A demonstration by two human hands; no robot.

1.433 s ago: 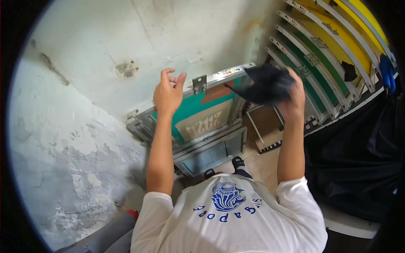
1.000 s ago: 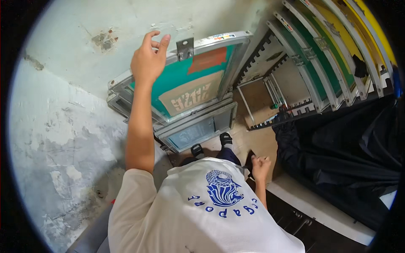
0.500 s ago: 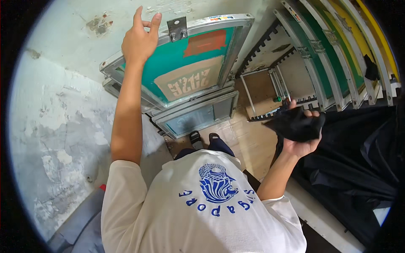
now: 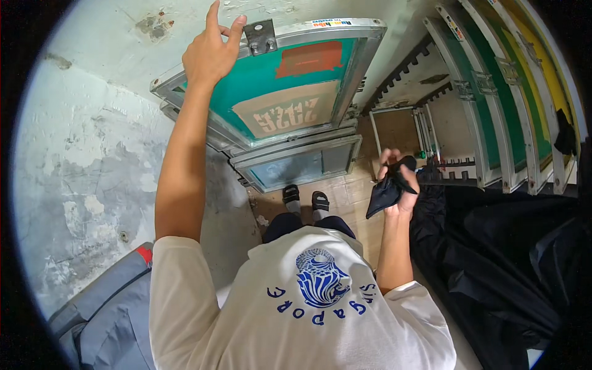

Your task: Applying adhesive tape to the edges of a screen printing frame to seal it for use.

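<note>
While left hand steadies green screen frame, right hand gripping black cloth

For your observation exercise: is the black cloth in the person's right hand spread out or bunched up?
Bunched up: the black cloth hangs crumpled from the right hand, folds gathered in its grip, one end drooping.

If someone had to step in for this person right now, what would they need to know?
Left hand: raised, fingers resting on the top edge of the teal-meshed screen frame, which leans tilted against more frames by the wall.
Right hand: held low, clutching a bunched black cloth.
Done: the frame is steadied and the cloth is in hand.
Left: the cloth is not touching the mesh.
More frames stand in the rack at right.
</note>
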